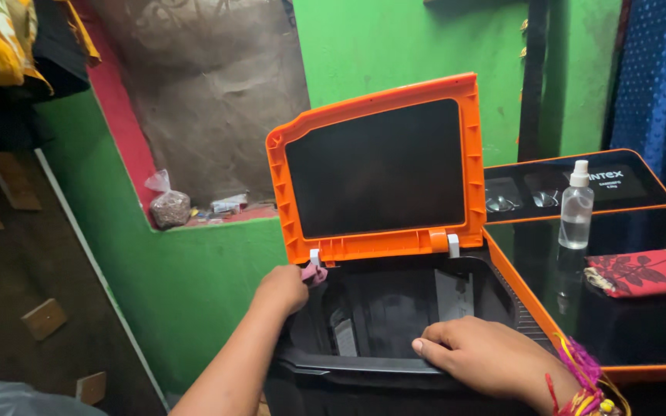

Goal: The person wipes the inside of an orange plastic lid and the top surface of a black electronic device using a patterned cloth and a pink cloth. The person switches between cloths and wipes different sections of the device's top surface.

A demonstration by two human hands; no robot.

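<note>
Beneath the raised orange-framed dark lid (379,166), a small pink cloth (314,274) is gripped by the left hand (280,289) at the black tub's (395,308) back-left rim; the right hand (479,356) is rested flat, fingers loosely spread, on the front rim.

My left hand (281,288) is stretched forward on a bare forearm that runs up from the lower middle of the view. It is curled into a loose fist, knuckles up, with the fingers tucked under and out of sight, closed on something small and pink that peeks out at its far side. My right hand (481,354) comes in from the lower right, palm down and lying flat, fingers together and pointing left, the thumb tucked along the near side. Its wrist wears a bunch of coloured threads (583,385). Both hands sit well apart.
</note>
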